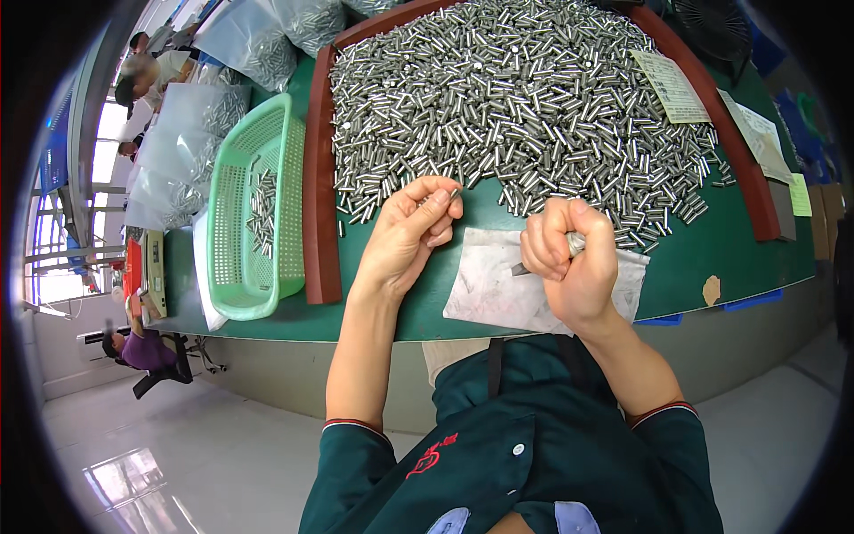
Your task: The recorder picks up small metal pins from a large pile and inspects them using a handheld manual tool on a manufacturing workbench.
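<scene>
A wide heap of short metal pins [498, 98] lies on the green table top [756, 258]. At the heap's near edge, my left hand [414, 227] is closed, with a single metal pin [455, 193] pinched between thumb and fingertips. My right hand [574, 262] is wrapped round a small tool with a pale handle [576, 242] and a dark tip [519, 270]; its exact kind is hidden by the fingers. Under the right hand lies a stained white cloth [480, 289], near the table's front edge.
Dark red rails [322, 205] border the heap. Left of them stands a green plastic basket [258, 298] holding some pins. Clear bags [178, 151] of pins stand beyond it. Paper sheets [672, 86] lie on the right. Other people [151, 351] sit at far left.
</scene>
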A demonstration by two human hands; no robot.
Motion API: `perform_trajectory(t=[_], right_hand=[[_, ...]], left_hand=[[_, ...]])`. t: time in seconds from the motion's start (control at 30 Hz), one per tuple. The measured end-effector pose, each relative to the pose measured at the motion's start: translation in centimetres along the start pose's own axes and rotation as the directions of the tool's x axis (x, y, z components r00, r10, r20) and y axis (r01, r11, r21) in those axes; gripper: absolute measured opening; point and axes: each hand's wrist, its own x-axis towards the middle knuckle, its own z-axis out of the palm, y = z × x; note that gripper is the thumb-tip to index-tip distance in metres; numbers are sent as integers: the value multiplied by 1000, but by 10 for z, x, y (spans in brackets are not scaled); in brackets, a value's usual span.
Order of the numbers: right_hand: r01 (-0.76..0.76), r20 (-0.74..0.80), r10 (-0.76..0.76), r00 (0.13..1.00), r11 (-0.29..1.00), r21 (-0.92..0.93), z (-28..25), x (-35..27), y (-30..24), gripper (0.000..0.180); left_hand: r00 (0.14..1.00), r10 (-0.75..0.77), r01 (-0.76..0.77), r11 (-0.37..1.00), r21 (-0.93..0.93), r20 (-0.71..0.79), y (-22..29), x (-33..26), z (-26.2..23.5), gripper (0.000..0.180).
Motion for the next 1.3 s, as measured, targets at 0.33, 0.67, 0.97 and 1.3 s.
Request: perform_trajectory(t=[0.33,0.67,0.97,1.3], right_hand=[[-15,-9,15,1000,997,-82,1,-4,-3,38],[-20,-16,19,1000,997,-68,1,2,-2,38],[22,29,-21,999,1000,-16,-3,0,1,34],[-2,67,1,998,1000,15,-5,-2,-1,38]], left_hand=[[1000,5,-4,998,-68,14,-5,-3,-1,15],[998,38,-7,873,488,-53,-12,-35,37,10],[902,344,-336,177,925,262,-37,-46,55,8],[916,344,-263,130,956,205,-38,-53,53,12]])
